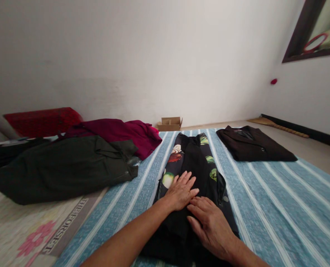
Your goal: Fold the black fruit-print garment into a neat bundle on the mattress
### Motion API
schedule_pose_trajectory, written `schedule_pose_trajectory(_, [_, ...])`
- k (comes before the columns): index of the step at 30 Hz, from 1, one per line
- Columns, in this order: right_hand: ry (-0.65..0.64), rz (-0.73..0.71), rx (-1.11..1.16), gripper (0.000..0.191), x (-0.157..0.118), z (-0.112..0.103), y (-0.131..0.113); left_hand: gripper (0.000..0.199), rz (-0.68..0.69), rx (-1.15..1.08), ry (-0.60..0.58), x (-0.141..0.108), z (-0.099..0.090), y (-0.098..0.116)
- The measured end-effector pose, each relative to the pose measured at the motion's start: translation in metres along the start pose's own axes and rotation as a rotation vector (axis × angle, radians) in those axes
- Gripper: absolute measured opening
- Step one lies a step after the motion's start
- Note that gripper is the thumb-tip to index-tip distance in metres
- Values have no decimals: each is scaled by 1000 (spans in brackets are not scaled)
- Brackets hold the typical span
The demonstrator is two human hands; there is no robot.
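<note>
Black fruit-print cloth [202, 170]: it lies folded in a long strip on the blue striped sheet [276, 211], in the middle, under both hands.
Long way: it runs from six o'clock to twelve, with its narrower end at twelve, much the same way as the stripes.
Left hand [181, 191]: flat on the cloth, palm down, not gripping.
Right hand [209, 224]: flat too, just at five o'clock from the left hand, fingers loosely together, holding nothing.
Cloth edges: the long sides show fruit pictures; the six o'clock end is dark and partly behind the arms, so it is hard to tell.
Room: sheet shows along both long sides, with a wide stretch at three o'clock.
Neighbors: brown top [254, 146] at two, green clothes [59, 167] at ten, purple cloth [117, 133] at eleven.
</note>
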State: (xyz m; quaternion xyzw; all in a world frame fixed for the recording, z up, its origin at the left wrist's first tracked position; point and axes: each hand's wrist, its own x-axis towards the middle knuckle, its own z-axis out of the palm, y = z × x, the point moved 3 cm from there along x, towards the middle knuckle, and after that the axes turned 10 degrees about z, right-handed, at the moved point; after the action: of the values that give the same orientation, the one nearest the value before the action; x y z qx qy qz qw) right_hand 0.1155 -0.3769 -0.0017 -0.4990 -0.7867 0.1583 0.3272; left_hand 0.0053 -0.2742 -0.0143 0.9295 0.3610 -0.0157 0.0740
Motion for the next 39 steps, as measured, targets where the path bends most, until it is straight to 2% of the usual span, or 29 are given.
schedule_pose_trajectory(10, [29,12,-3,10,2,0,-4,59,13,24,35,1,7,-4])
schedule_pose_trajectory(39, [74,-17,-24,12,0,1,-4,61,26,18,71,-1,6,-5])
